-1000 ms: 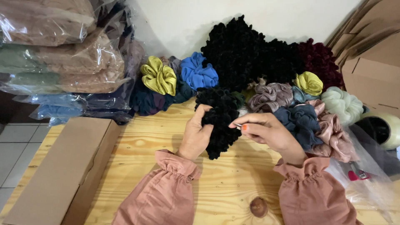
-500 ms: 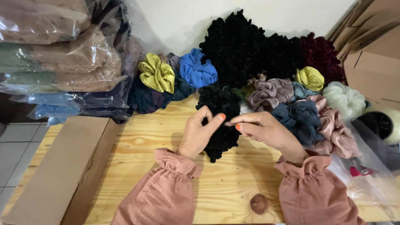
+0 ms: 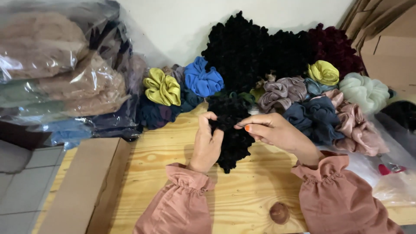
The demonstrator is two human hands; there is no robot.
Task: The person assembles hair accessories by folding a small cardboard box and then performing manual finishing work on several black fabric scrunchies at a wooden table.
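Over a pale wooden table (image 3: 173,143), two hands in dusty-pink ruffled sleeves hold a fuzzy black fabric scrunchie (image 3: 232,130). Left hand (image 3: 207,145) grips its left edge, fingers curled around it. Right hand (image 3: 271,130) pinches its upper right edge. Behind lies a heap of colourful scrunchies (image 3: 303,91).

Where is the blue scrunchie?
In the head view, the blue scrunchie sits at the back of the table, left of centre, between the yellow scrunchie and the black pile.
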